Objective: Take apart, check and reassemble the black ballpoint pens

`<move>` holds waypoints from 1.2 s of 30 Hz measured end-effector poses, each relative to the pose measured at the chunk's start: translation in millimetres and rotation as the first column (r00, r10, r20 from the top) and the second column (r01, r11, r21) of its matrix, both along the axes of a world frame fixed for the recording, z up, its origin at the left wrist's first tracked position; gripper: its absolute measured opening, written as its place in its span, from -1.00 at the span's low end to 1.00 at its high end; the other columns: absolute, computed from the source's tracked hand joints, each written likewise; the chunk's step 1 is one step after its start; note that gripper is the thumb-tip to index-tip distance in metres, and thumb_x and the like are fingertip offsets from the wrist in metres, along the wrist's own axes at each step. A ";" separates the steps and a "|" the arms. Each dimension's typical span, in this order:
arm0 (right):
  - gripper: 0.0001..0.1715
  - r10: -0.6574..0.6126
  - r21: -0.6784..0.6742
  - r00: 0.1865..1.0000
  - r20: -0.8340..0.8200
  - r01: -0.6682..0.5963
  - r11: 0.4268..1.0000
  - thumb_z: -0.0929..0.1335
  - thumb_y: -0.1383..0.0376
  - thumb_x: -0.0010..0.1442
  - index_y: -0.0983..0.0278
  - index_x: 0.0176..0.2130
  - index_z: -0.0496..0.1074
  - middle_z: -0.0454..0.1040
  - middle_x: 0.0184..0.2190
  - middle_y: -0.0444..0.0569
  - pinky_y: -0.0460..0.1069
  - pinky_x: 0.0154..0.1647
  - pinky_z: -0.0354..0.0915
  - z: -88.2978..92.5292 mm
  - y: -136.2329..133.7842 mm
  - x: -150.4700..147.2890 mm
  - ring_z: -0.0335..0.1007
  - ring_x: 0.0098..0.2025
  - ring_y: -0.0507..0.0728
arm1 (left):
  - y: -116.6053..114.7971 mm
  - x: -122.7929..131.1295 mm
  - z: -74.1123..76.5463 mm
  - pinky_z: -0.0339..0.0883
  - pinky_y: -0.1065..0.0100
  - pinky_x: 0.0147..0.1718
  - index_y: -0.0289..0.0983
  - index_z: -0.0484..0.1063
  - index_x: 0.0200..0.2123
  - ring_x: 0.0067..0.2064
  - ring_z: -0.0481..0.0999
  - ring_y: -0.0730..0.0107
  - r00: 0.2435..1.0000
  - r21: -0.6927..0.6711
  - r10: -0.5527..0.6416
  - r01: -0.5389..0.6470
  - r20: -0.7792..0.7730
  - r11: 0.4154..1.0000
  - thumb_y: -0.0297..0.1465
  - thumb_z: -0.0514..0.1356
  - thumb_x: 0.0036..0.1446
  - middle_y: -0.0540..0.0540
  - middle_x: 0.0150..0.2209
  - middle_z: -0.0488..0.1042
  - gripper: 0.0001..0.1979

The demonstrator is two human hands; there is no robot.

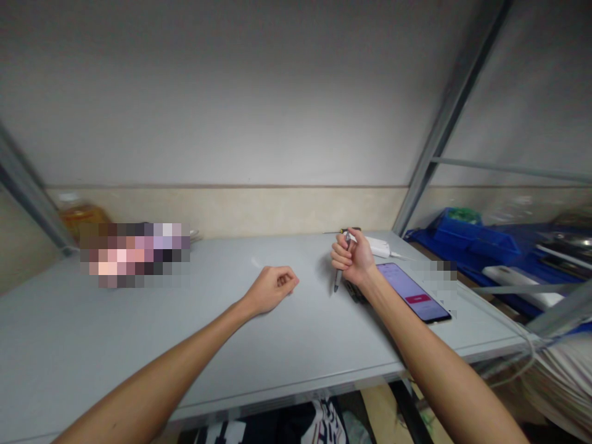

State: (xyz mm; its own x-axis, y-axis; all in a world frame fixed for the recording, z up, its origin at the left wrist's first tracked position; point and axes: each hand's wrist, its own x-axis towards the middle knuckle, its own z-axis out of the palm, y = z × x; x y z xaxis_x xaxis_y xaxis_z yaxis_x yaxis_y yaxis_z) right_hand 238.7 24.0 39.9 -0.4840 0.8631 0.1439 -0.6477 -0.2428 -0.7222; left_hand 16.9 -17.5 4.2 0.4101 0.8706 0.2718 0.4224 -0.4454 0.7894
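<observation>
My right hand is raised a little above the grey desk, its fingers wrapped around a pen. The pen stands nearly upright in the fist, with its tip pointing down. To the left, my left hand rests on the desk, fingers curled in to meet the thumb; nothing shows in the hollow between them. A dark object, mostly hidden, sits beneath my right wrist. Beside the right forearm lies a phone with its screen lit.
A white adapter with a cable and a black-and-yellow tool lie behind my right hand. A blurred pile and a bottle stand at the left. Metal posts frame the desk; blue trays are at the right.
</observation>
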 end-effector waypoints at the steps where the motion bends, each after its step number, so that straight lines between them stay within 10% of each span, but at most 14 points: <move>1: -0.56 -0.016 -0.002 1.000 -0.004 0.016 1.000 0.22 0.14 0.09 0.26 -0.68 0.02 -0.10 -0.82 -0.29 -0.21 -0.82 -0.16 -0.2 0.2 -0.1 -0.32 -0.77 -0.10 | 0.1 -0.2 0.3 0.16 0.48 -0.51 -0.33 0.40 -0.50 -0.55 0.31 0.53 1.000 -0.001 0.004 -0.004 0.001 1.000 -0.32 0.09 0.06 0.00 -0.60 0.40 -0.78; 36: -0.62 -0.159 -0.007 0.987 -0.003 0.159 0.987 0.24 0.17 0.07 0.24 -0.65 0.05 -0.10 -0.81 -0.29 -0.20 -0.81 -0.20 1.6 -0.5 -1.8 -0.28 -0.78 -0.09 | 6.1 -6.4 0.8 0.12 0.49 -0.56 -0.33 0.38 -0.53 -0.57 0.27 0.53 0.994 0.004 0.096 -0.096 0.047 0.995 -0.33 0.10 0.01 0.03 -0.64 0.34 -0.80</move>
